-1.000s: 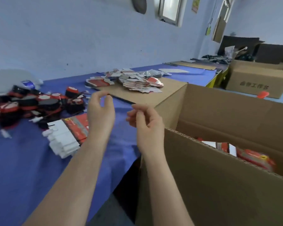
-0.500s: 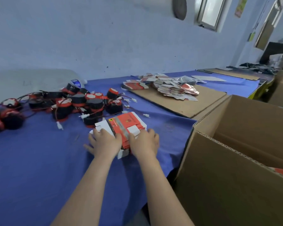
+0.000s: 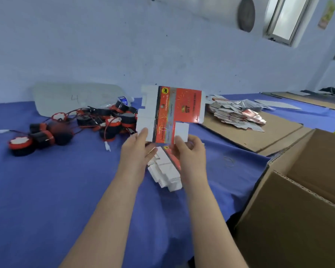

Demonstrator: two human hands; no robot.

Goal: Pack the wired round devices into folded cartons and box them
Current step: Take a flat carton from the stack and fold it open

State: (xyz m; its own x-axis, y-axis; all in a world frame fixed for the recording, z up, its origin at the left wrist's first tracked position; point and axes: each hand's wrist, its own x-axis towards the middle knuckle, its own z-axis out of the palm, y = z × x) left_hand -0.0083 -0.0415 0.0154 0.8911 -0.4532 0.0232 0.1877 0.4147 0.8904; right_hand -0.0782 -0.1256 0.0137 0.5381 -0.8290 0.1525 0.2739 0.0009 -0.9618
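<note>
- Both hands pinch one flat carton blank (image 3: 172,113) by its lower edge and hold it upright above the table. The left hand (image 3: 137,149) has its thumb on the lower-left white flap with the fingers behind. The right hand (image 3: 190,153) has its thumb on the lower-right white flap. Neither hand holds anything else.
- Near right: an open corrugated shipping box (image 3: 298,209) with its flaps up. Its contents are not visible from this angle.
- Directly under the hands, a stack of flat blanks (image 3: 164,171) lies on the blue table cover (image 3: 46,190), fanned slightly. A rubber band (image 3: 229,161) lies loose between the stack and the box.
- Handling judgement, blank: thin printed card, very light, stiff only across its panels and weak at the scored creases and small tuck flaps. The printed face looks glossy, so it may slip in a pinch. It is better gripped on the main red panels beside a crease than by the white flaps, which could bend or tear.
- Step in hand, as judged: erecting this blank into a carton — no device is in it yet.
- Further back, left of the blank: a heap of wired round devices (image 3: 112,120), black bodies with red rims, their leads tangled together. They should be lifted by the body, not the wire, because the leads would likely drag neighbouring devices along.
- Far right: a cardboard sheet (image 3: 249,136) carries a loose pile of paper pieces (image 3: 238,115) — I cannot tell what they are.
- Against the wall, a pale translucent sheet (image 3: 75,99).
</note>
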